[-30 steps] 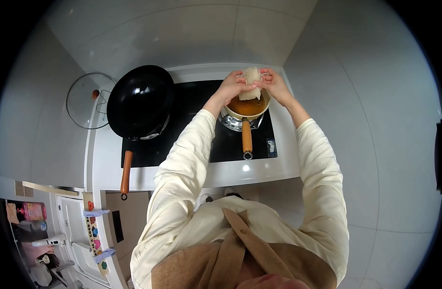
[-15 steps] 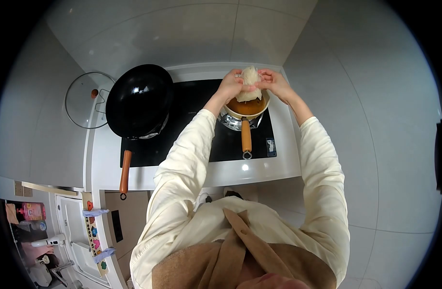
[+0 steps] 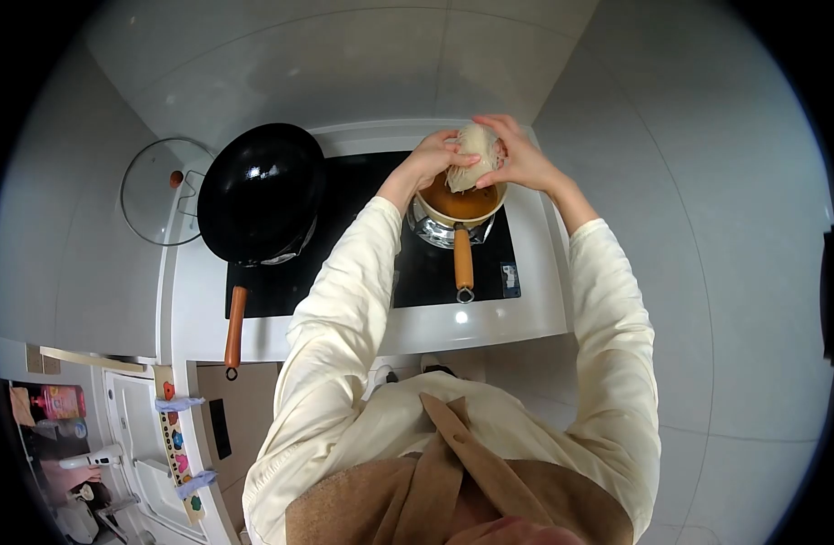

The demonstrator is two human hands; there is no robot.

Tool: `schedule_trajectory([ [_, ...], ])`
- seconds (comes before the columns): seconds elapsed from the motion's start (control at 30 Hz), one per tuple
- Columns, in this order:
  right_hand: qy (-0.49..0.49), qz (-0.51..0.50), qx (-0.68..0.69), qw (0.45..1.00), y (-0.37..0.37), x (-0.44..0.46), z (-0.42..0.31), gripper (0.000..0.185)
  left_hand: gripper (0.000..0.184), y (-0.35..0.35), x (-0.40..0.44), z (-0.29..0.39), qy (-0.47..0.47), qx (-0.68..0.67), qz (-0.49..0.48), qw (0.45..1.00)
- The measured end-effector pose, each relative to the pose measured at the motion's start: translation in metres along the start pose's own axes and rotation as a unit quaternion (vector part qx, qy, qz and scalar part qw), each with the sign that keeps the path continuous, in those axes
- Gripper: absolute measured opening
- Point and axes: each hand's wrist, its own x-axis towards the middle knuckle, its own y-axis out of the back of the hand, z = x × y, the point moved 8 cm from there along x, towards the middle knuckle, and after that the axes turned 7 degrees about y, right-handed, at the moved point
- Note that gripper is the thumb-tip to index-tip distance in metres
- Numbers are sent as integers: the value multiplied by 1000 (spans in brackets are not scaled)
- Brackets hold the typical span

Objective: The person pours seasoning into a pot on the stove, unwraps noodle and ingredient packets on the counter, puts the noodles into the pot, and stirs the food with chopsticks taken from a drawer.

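Illumination is moderate and cool. Glare spots mark the black wok (image 3: 259, 195) on the cooktop (image 3: 367, 204) and the white counter (image 3: 517, 320) before it; a soft shadow shades the wall (image 3: 362, 77) behind it. Fisheye distortion bends the tile joints (image 3: 710, 363), and the corners fall black.

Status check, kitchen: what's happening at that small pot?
Left hand and right hand both on pale bundle. Bundle held over small pot of brown liquid. Nothing seen blocking between.

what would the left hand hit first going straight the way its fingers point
The pale bundle, which the left hand seems to hold. Beyond it, roughly in line, is the right hand, though depth over the pot is hard to judge.
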Motion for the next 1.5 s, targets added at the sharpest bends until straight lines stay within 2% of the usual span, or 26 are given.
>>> schedule_trajectory([
  [0.07,85,-2,-67,994,-1,8,-3,80,61,-7,0,5,-4,27,-25,999],
  [0.17,108,-51,-125,985,-6,12,-3,75,58,-2,8,-2,-17,62,-6,998],
  [0.27,98,-84,-157,979,-15,10,2,69,59,-4,7,-8,14,34,-50,998],
  [0.37,82,-121,-199,969,-26,10,8,66,60,0,5,-11,25,24,-8,999],
  [0.47,102,-104,-284,948,-29,10,6,62,62,9,12,-17,17,-19,3,1000],
  [0.67,102,-104,-335,931,-30,11,15,53,62,13,19,-14,9,-8,2,1000],
  [0.77,96,-76,-302,945,-26,13,28,45,60,10,18,-10,9,-4,4,1000],
  [0.87,75,-42,-214,973,-17,16,31,38,56,9,16,-7,17,-1,13,1000],
  [0.97,-9,-68,-140,988,-13,17,47,35,59,6,19,-5,-15,47,8,999],
  [1.07,-50,-99,-45,993,-13,16,69,35,67,-8,5,9,-102,191,-13,976],
  [1.17,-109,-111,37,987,-12,15,77,32,77,-2,8,17,-201,436,87,873],
  [1.27,-130,-111,67,983,-11,16,75,33,76,-7,1,29,-288,514,143,795],
  [1.37,-139,-111,52,983,-8,17,76,44,70,-10,7,30,-172,472,58,862],
  [1.47,-100,-97,4,990,-1,15,60,56,65,-11,4,28,-154,487,69,857],
  [1.5,-42,-88,-15,995,1,17,47,57,64,-10,6,27,-170,483,71,856],
])
